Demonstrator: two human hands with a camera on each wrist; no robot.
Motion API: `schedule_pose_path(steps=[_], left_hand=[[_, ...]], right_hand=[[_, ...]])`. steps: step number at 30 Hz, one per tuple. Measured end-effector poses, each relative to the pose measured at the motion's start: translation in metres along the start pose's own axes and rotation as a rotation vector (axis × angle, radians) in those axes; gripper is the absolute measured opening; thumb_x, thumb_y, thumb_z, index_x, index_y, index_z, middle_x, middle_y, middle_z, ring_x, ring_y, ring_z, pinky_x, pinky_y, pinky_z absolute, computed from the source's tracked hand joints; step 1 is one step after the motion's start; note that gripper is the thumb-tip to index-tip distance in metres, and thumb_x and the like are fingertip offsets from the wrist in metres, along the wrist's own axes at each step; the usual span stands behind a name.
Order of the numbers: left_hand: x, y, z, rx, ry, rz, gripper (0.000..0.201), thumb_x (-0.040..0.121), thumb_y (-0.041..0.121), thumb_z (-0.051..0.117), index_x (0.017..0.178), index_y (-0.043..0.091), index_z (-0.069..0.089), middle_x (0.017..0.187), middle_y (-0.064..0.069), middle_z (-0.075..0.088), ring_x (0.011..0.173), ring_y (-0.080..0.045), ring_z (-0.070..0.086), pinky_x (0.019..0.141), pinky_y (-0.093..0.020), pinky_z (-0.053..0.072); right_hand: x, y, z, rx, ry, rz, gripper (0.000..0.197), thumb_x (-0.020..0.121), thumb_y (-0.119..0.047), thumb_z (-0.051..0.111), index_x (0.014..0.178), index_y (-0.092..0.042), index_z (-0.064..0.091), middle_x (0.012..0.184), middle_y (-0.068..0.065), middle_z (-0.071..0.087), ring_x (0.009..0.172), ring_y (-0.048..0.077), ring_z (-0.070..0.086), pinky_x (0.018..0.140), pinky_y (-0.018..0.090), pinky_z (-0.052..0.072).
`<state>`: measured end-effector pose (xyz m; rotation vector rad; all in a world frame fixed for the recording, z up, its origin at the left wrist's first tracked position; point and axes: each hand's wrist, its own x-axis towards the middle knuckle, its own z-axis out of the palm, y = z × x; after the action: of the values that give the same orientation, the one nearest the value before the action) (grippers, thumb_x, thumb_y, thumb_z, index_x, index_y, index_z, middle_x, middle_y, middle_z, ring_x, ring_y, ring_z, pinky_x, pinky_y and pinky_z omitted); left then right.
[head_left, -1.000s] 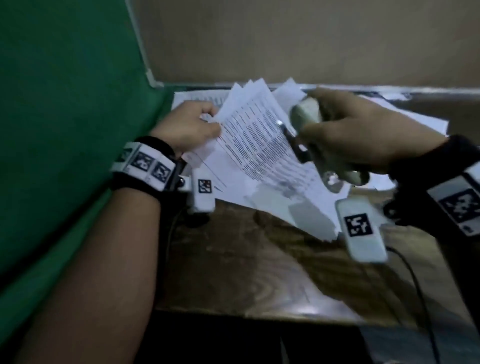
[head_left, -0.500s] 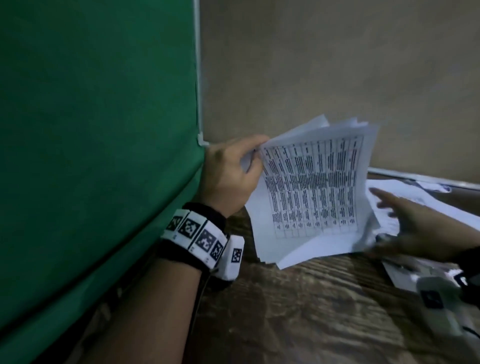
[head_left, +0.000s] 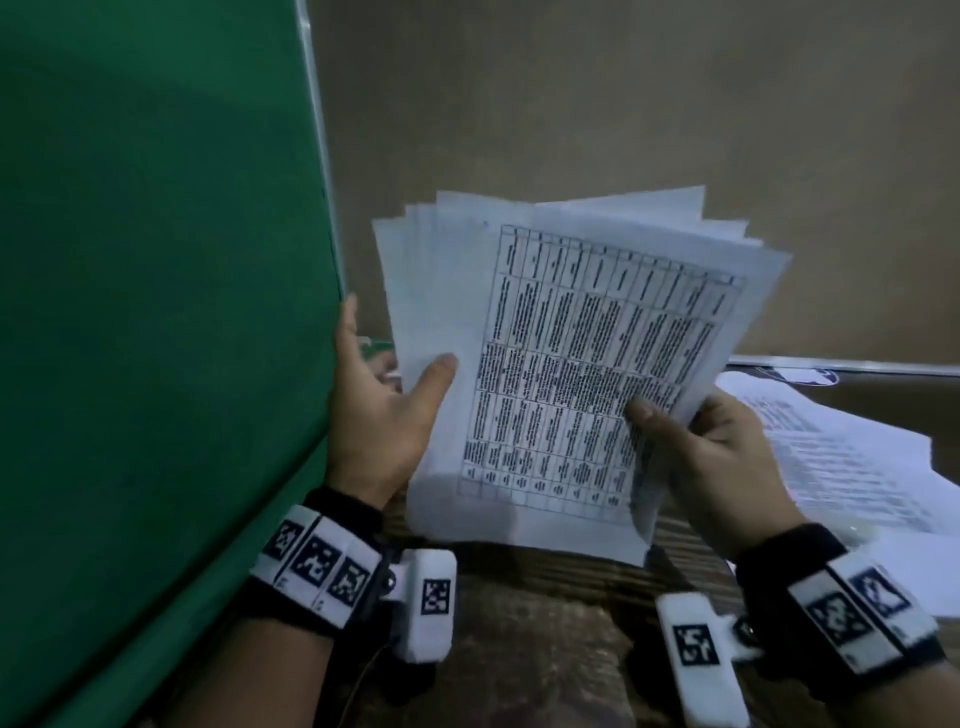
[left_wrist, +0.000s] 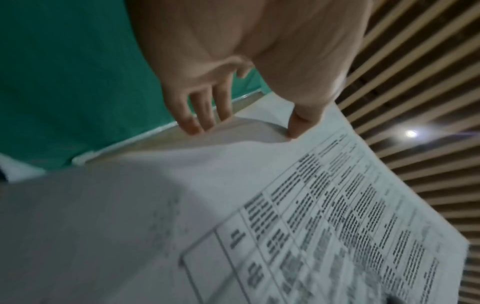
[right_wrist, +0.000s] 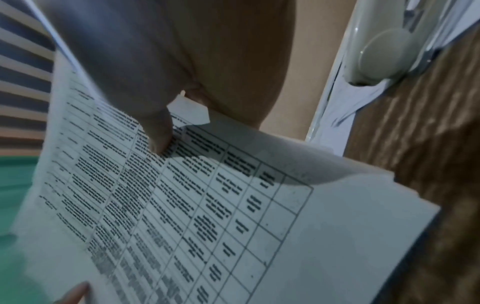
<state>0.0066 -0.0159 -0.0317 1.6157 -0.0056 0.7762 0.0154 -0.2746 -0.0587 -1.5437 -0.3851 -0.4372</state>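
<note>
A stack of white sheets (head_left: 561, 364) with a printed table on the top page stands nearly upright above the wooden table (head_left: 545, 649). My left hand (head_left: 384, 410) pinches its left edge, thumb on the front, fingers behind. My right hand (head_left: 711, 452) grips the lower right edge, thumb pressed on the table print. In the left wrist view the stack (left_wrist: 259, 216) fills the lower frame under my left hand (left_wrist: 233, 115). In the right wrist view my thumb (right_wrist: 158, 133) presses the top sheet (right_wrist: 207, 205). The sheets are fanned unevenly at the top.
More printed papers (head_left: 841, 467) lie on the table at the right. A pale stapler (right_wrist: 381, 51) lies on those papers, seen in the right wrist view. A green panel (head_left: 156, 312) stands close on the left, a beige wall (head_left: 623, 104) behind.
The right hand put the stapler down on the table, then took hold of the stack's right edge. The left hand lifted the stack upright off the table.
</note>
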Motion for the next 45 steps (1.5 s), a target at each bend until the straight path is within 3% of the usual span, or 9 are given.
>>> schedule_pose_path(steps=[4,8,15,21,28,33,36,42,45], left_hand=[[-0.003,-0.011,0.013,-0.081,-0.114,0.066,0.035,0.097,-0.001,0.065,0.124,0.019,0.059,0.113,-0.004,0.076,0.102,-0.017,0.074,0.096,-0.046,0.058],[-0.012,-0.001,0.022,-0.115,-0.130,0.112,0.034,0.098,0.002,0.065,0.113,0.031,0.057,0.122,-0.003,0.073,0.115,-0.018,0.070,0.106,-0.050,0.053],[-0.015,-0.006,0.022,-0.017,-0.069,0.235,0.018,0.101,0.019,0.064,0.117,0.027,0.062,0.116,0.007,0.073,0.112,-0.011,0.069,0.102,-0.045,0.055],[-0.020,-0.007,0.026,0.043,-0.133,0.228,0.036,0.103,0.027,0.051,0.136,0.012,0.047,0.130,0.006,0.064,0.121,-0.005,0.061,0.108,-0.036,0.048],[-0.023,-0.006,0.028,0.010,-0.183,0.143,0.042,0.092,0.038,0.052,0.130,0.020,0.048,0.103,-0.001,0.067,0.080,-0.013,0.054,0.083,-0.033,0.048],[-0.022,-0.013,0.030,0.028,-0.218,0.061,0.034,0.103,0.021,0.051,0.137,0.025,0.050,0.108,0.027,0.068,0.090,0.004,0.063,0.086,-0.018,0.048],[-0.020,-0.015,0.029,0.027,-0.213,0.016,0.034,0.105,0.017,0.050,0.138,0.025,0.051,0.122,0.022,0.067,0.108,0.004,0.064,0.100,-0.027,0.047],[-0.010,-0.017,0.024,-0.083,-0.152,-0.099,0.019,0.095,0.006,0.066,0.103,0.023,0.070,0.105,0.003,0.079,0.099,-0.018,0.075,0.097,-0.048,0.059],[-0.006,-0.017,0.017,-0.157,-0.209,-0.178,0.020,0.092,-0.006,0.068,0.099,0.012,0.072,0.100,-0.008,0.081,0.095,-0.025,0.076,0.093,-0.047,0.060]], right_hand=[[-0.006,-0.004,0.000,-0.018,-0.008,-0.125,0.015,0.088,-0.018,0.065,0.103,-0.015,0.067,0.097,-0.012,0.079,0.089,0.004,0.073,0.075,0.019,0.057],[-0.007,-0.008,-0.001,-0.031,0.015,-0.232,0.023,0.093,-0.015,0.059,0.115,-0.022,0.057,0.108,-0.024,0.075,0.102,-0.003,0.069,0.082,0.013,0.054],[-0.006,-0.005,0.000,-0.069,0.048,-0.260,0.022,0.095,-0.023,0.060,0.116,-0.029,0.060,0.113,-0.012,0.074,0.105,0.011,0.070,0.087,0.024,0.058],[-0.010,-0.008,0.005,-0.052,0.015,-0.226,0.019,0.094,-0.028,0.060,0.112,-0.030,0.054,0.106,-0.004,0.075,0.097,0.013,0.072,0.080,0.028,0.061],[-0.009,-0.002,0.000,-0.175,0.067,-0.173,0.028,0.092,-0.038,0.063,0.115,-0.023,0.055,0.102,-0.001,0.073,0.093,0.017,0.071,0.078,0.035,0.062],[-0.007,0.008,-0.002,-0.183,0.058,-0.122,0.020,0.101,-0.028,0.059,0.121,-0.025,0.060,0.108,-0.004,0.074,0.101,0.020,0.071,0.088,0.046,0.060],[-0.005,0.013,-0.006,-0.216,0.062,-0.091,0.016,0.104,-0.018,0.057,0.116,-0.028,0.062,0.100,0.002,0.074,0.092,0.034,0.068,0.083,0.061,0.058],[-0.004,0.007,-0.010,-0.170,0.074,-0.038,0.018,0.104,-0.008,0.056,0.110,-0.022,0.064,0.103,0.003,0.075,0.099,0.030,0.069,0.085,0.042,0.059],[-0.004,0.004,-0.014,-0.196,0.044,0.094,0.011,0.104,-0.015,0.058,0.109,-0.020,0.067,0.095,0.008,0.076,0.089,0.035,0.070,0.079,0.050,0.061]])
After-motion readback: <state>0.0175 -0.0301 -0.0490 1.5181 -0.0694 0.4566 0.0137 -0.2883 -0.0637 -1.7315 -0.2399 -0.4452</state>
